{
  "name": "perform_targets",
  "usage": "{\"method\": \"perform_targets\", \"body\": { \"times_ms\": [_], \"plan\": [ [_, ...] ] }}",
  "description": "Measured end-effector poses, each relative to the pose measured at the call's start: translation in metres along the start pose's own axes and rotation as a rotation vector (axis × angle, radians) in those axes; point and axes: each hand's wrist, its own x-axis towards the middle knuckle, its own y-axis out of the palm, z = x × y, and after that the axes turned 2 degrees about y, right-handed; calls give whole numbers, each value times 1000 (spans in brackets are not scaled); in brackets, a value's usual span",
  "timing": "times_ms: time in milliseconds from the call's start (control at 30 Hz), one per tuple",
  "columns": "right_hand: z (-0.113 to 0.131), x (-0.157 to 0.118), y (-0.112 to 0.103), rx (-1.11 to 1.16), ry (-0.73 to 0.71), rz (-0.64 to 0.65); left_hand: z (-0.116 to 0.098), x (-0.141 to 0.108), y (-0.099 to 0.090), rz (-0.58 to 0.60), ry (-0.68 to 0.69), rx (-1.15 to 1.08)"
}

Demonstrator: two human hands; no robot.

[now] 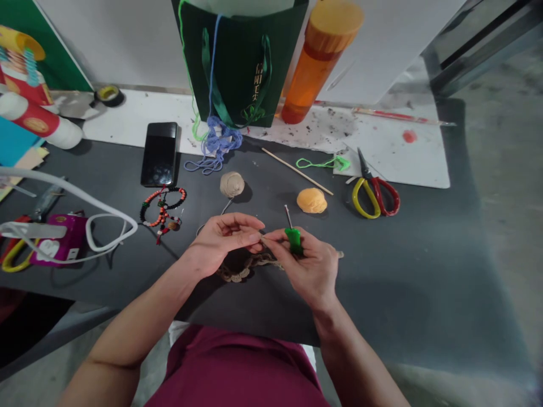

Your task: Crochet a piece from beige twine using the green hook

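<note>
My left hand (224, 240) is closed in a pinch at the middle of the dark table, its fingertips meeting those of my right hand (307, 260). What the left fingertips hold is too small to make out. A crochet hook with a green handle (294, 241) is held in my right hand, its metal shaft pointing up and away. Below the hands lies a brown crocheted strip (235, 274), partly hidden by them. Behind my left hand sits a beige yarn ball (232, 184), with a strand running from it towards that hand.
An orange yarn ball (311, 200), a wooden stick (297, 171) and scissors (373, 192) lie beyond my right hand. Farther back stand a green bag (237, 68) and an orange bottle (316, 68). At left are a phone (159, 154), a beaded bracelet (162, 212) and a white cable (85, 198).
</note>
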Motion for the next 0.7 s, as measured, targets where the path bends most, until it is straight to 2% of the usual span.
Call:
{"method": "perform_targets", "body": {
  "times_ms": [167,333,400,533,600,700],
  "plan": [
    [-8,8,-2,-15,58,38,-4,-1,1,3,14,-39],
    [-34,17,4,-363,-141,-24,-4,0,1,10,45,-50],
    [-43,18,6,-498,-176,-25,-2,0,0,1,64,-34],
    [-44,18,6,-670,-237,-47,0,-1,0,-26,122,-6],
    [-35,17,4,-660,-290,-114,-1,-2,2,-34,148,-8],
    [-20,15,1,-417,-353,-157,-3,-3,6,-47,194,4]
  ]
}}
